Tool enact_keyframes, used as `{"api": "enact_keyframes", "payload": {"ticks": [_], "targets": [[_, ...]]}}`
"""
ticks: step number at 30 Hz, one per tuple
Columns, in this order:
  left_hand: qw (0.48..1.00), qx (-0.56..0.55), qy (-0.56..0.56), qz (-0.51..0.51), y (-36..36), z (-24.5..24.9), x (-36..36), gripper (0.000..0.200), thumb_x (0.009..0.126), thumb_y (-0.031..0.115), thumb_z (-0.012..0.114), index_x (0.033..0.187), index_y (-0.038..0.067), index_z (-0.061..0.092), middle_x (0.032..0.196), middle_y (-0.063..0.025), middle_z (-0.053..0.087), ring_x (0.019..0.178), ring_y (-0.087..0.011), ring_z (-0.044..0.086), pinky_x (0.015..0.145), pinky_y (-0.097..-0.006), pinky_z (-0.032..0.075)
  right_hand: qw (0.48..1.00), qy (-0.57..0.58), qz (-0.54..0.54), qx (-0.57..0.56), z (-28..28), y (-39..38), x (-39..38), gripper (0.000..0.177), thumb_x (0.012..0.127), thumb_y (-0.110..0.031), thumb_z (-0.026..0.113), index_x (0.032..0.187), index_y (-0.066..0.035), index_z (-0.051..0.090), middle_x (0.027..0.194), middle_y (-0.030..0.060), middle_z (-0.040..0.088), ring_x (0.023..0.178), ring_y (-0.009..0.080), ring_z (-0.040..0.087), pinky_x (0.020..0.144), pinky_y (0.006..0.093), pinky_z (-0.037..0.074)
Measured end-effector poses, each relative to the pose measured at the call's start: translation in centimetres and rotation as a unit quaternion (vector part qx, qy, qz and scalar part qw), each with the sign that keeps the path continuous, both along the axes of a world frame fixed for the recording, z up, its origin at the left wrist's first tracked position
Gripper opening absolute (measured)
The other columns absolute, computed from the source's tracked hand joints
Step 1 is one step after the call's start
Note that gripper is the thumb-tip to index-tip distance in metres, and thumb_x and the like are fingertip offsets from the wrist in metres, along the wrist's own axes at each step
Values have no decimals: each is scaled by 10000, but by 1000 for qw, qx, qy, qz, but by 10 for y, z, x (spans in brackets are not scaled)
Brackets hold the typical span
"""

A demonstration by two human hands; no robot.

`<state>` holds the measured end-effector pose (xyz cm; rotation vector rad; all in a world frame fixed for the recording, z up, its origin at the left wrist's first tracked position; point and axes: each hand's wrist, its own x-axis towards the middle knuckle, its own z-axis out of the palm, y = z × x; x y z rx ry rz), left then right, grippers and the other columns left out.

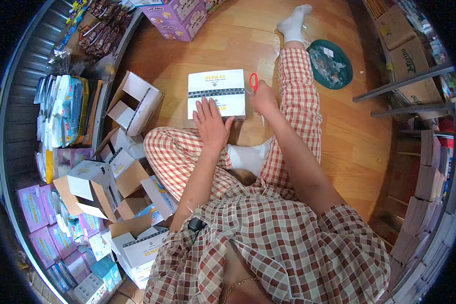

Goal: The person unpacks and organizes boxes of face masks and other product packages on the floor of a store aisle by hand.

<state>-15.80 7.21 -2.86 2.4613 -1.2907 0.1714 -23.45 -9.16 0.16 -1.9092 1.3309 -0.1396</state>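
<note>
The white rectangular cardboard box, printed "3D MASK" w/ a black band across its top face, lies flat on the wooden plank floor, approx. mid-floor, directly ahead of the person's folded leg in red-and-cream checked trousers. L hand: palm down, fingers spread and laid flat on the box's near half; it presses on the lid and pinches nothing. R hand: fingers curled tight around the red-handled scissors at the box's right edge. The red loop stands above the knuckles; the blades are not clearly visible, so blade position cannot be told. The hands sit just beside each other, L on the box, R at its right side. Ref. surroundings: round dark-green tray on the floor right of the outstretched leg, well apart from the box; purple printed carton near the floor's far edge; opened white cardboard cartons, flaps up, along the floor's left edge, near the box but apart; stacked blue-and-white packets beyond them at far left.
</note>
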Motion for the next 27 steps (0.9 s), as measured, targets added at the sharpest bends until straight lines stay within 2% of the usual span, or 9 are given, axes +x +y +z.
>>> {"api": "enact_keyframes", "payload": {"ticks": [3,13,15,19,21,22,24,25,27], "targets": [[1000,9,1,8,0,-1,-1,769,792,436,604,1314,-54,322,1384,-249,291,1311,-396,223,1057,-513,163,999,15,26,-39,6,7,-3,330,746,-67,573,1048,42,498,978,293,594,958,427,578,822,470,465],[1000,18,7,14,0,-2,-1,792,779,428,624,1330,-45,308,1403,-243,274,1325,-389,205,1068,-509,145,999,9,44,-17,2,10,-8,346,745,-80,592,1047,55,491,973,294,595,945,431,582,814,471,471],[1000,19,9,15,-1,-4,-1,803,769,427,634,1330,-45,307,1410,-245,266,1329,-388,198,1072,-506,133,976,-19,87,-197,-3,13,-8,193,761,-31,535,922,72,504,746,254,613,598,341,633,528,417,505],[1000,12,-2,13,1,-5,-2,793,772,426,632,1323,-48,316,1401,-243,279,1324,-389,208,1070,-510,135,992,5,101,-73,20,20,-14,205,750,-30,538,924,73,508,773,266,611,650,363,636,552,419,507],[1000,5,-4,13,1,-4,0,793,771,429,632,1322,-48,318,1396,-242,286,1321,-391,214,1070,-512,135,990,50,134,-3,29,26,-21,287,758,-75,580,1020,35,539,878,269,618,873,389,617,751,457,492],[1000,-10,11,-6,2,-5,3,797,768,430,634,1321,-49,319,1401,-246,272,1325,-392,201,1071,-511,134,990,48,134,-5,34,28,-29,287,758,-75,580,1020,35,539,878,269,618,873,389,617,751,457,492],[999,-21,27,-21,7,-2,8,800,765,432,637,1320,-51,320,1405,-250,258,1329,-392,188,1071,-509,132,987,3,151,51,38,26,-52,305,771,-72,574,1052,36,527,819,238,624,718,337,640,616,399,514],[999,-36,20,-3,10,0,9,810,767,411,645,1324,-62,298,1403,-263,244,1324,-401,180,1071,-507,134,986,5,158,53,27,19,-62,305,771,-72,574,1052,36,527,819,238,624,718,337,640,616,399,514],[998,-52,12,19,10,0,10,820,769,390,654,1328,-74,275,1401,-277,230,1319,-409,172,1071,-505,135,993,-98,45,52,9,8,-75,195,811,-49,562,993,8,520,628,115,576,427,174,547,386,304,430]]}}
